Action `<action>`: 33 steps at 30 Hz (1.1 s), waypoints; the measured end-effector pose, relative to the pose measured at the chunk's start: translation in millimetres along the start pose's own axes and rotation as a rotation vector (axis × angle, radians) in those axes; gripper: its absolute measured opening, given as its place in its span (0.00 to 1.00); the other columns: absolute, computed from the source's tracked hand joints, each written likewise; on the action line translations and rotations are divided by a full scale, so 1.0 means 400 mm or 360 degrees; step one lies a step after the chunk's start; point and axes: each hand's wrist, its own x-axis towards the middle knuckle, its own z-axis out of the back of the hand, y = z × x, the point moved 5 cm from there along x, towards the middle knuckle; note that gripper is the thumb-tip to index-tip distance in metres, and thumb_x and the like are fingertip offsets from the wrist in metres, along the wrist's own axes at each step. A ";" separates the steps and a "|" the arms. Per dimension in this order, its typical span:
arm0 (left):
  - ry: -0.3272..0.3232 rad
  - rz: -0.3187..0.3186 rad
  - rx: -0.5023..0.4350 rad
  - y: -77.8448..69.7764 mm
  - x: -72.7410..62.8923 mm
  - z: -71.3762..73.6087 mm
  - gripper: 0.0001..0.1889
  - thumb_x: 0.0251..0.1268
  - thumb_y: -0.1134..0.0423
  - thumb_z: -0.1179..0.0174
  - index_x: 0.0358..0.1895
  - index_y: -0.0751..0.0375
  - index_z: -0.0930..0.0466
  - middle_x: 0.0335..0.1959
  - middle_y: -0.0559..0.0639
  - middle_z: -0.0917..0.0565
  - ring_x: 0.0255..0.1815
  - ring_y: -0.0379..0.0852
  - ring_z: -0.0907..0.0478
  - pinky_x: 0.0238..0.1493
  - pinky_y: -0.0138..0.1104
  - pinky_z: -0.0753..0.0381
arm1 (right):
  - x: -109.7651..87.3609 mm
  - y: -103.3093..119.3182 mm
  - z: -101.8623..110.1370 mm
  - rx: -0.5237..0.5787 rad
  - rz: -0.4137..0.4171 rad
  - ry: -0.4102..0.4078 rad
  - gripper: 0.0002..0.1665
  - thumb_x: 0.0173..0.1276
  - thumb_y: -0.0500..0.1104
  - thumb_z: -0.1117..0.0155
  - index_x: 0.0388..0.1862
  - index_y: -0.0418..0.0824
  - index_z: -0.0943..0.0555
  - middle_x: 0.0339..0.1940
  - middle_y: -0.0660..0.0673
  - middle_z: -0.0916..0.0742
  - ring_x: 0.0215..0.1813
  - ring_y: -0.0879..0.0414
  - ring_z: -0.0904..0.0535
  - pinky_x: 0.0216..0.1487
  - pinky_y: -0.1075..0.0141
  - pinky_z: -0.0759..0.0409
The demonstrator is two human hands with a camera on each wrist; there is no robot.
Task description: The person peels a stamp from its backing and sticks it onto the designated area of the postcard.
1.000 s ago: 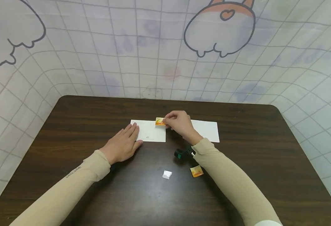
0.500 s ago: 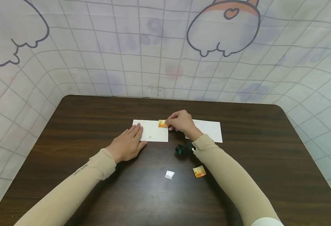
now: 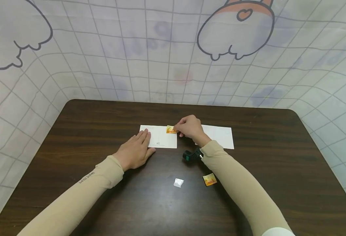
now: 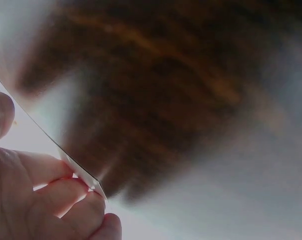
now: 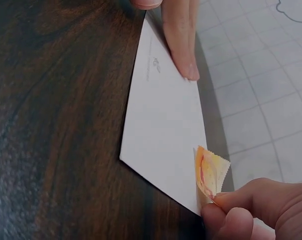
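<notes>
Gridded cloth backs a dark table where the left hand lies on a card at its eight o'clock, fingers straight, thumb spread. At that card's two o'clock corner, the right hand pinches a yellow packet between thumb and fingers. Another card lies at the first's three o'clock, a strap at four.
</notes>
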 end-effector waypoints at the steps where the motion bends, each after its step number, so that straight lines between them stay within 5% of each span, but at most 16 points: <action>1: -0.0002 0.0003 -0.0002 0.000 0.000 0.000 0.37 0.86 0.47 0.59 0.81 0.75 0.48 0.84 0.69 0.47 0.86 0.64 0.48 0.84 0.56 0.43 | -0.001 0.002 0.000 -0.0010 -0.0003 -0.0002 0.08 0.65 0.45 0.28 0.31 0.43 0.10 0.16 0.53 0.14 0.19 0.61 0.20 0.23 0.71 0.26; 23: 0.0017 0.0017 0.0030 0.004 0.006 -0.001 0.37 0.86 0.47 0.59 0.81 0.74 0.49 0.84 0.68 0.47 0.86 0.63 0.47 0.84 0.56 0.42 | 0.001 0.027 -0.003 -0.0105 -0.0044 0.0008 0.05 0.65 0.41 0.30 0.30 0.42 0.12 0.23 0.48 0.12 0.21 0.60 0.19 0.21 0.72 0.26; 33: 0.0010 0.0017 0.0024 0.007 0.005 -0.007 0.37 0.86 0.46 0.59 0.81 0.74 0.49 0.84 0.68 0.47 0.86 0.63 0.48 0.85 0.55 0.43 | 0.000 0.021 -0.002 -0.0111 -0.0050 0.0043 0.06 0.64 0.42 0.29 0.30 0.41 0.13 0.17 0.49 0.14 0.18 0.60 0.21 0.20 0.72 0.25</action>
